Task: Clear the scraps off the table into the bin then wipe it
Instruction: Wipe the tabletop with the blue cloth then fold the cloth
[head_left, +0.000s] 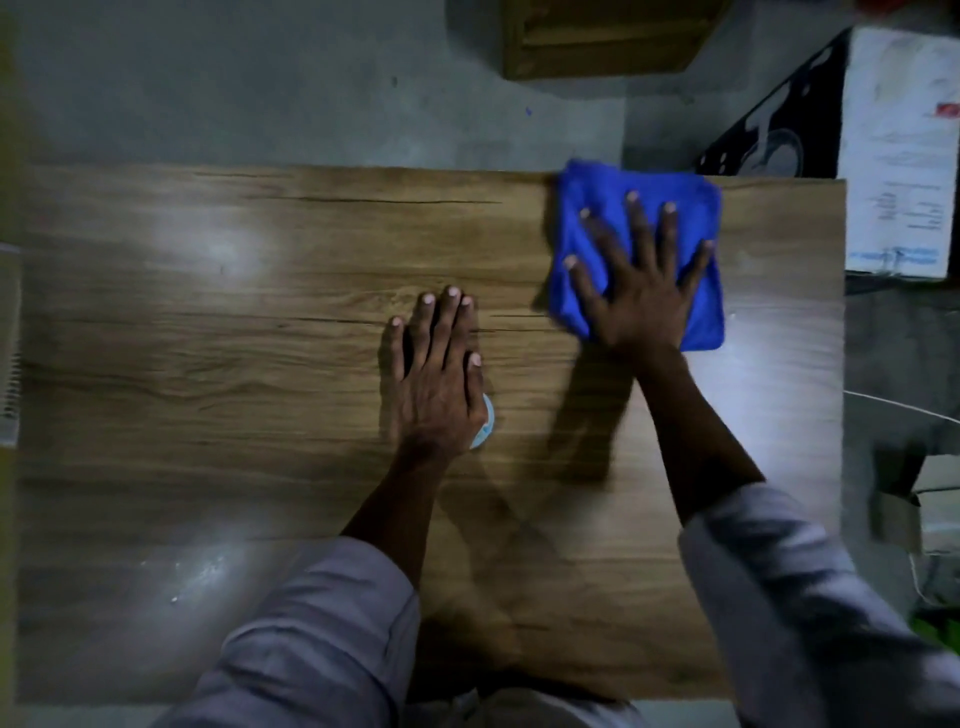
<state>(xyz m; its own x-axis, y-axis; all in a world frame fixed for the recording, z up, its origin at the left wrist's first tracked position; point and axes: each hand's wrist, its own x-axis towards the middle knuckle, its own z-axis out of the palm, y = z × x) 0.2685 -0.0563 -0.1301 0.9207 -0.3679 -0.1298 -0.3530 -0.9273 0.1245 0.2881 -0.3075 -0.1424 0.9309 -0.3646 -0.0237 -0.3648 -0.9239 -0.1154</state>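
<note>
Toward the upper right of the frame, the right hand (641, 291) lies flat with all five fingers splayed wide, pressing down on the blue cloth (608, 184); nothing is curled or pinched. The cloth sits folded into a rough square at the far edge of the table (208, 364). It looks soft, light and limp, likely to bunch or slide out from under the hand, so a broad flat palm over its middle seems the surest hold. The wood-grain top looks smooth and glossy, so the cloth should glide easily.

At the middle of the frame the left hand (436, 374) rests flat on the bare wood, fingers straight and close together, gripping nothing. A small pale blue-white object (485, 426) peeks out from under its heel; what it is cannot be made out.

A few white specks (200, 571) show at the lower left, perhaps leftover scraps, perhaps glare. No bin is in view. The near table edge is hidden behind the sleeves, and the picture is dim and blurred.
</note>
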